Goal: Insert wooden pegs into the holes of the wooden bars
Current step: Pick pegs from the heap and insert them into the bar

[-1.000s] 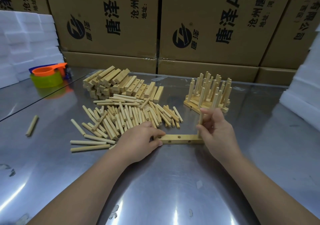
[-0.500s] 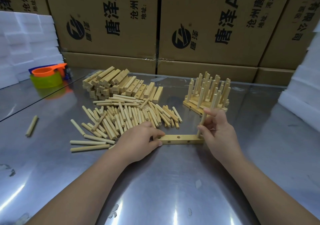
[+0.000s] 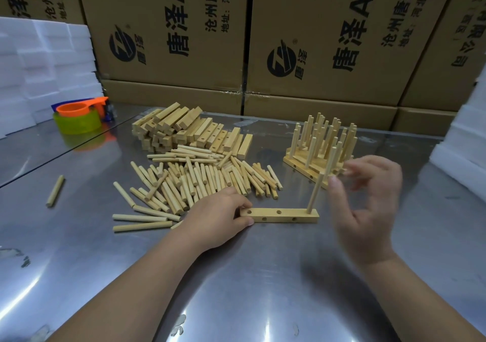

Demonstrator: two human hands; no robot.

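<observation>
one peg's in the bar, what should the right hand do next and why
Probably reach the right hand to the loose pegs and pick one: only one peg stands in the bar, at its right end, two top holes are empty, this hand holds nothing, and the left hand grips the bar.

In front of you the steel worktop point(image 3: 263, 276) shines like a mirror, and bright streaks of reflected light lie across its near part. At your left a seam runs slantwise where a second steel sheet point(image 3: 39, 152) meets it. Behind the worktop, brown cardboard boxes point(image 3: 171, 39) are stacked like a wall, printed in black with Chinese characters and a round logo point(image 3: 123, 43). White foam blocks point(image 3: 39, 60) are piled at your far left, and more white foam point(image 3: 462, 152) rises at your right. At the back left an orange scoop point(image 3: 76, 109) sits on a yellow-green round container point(image 3: 77, 126).
</observation>
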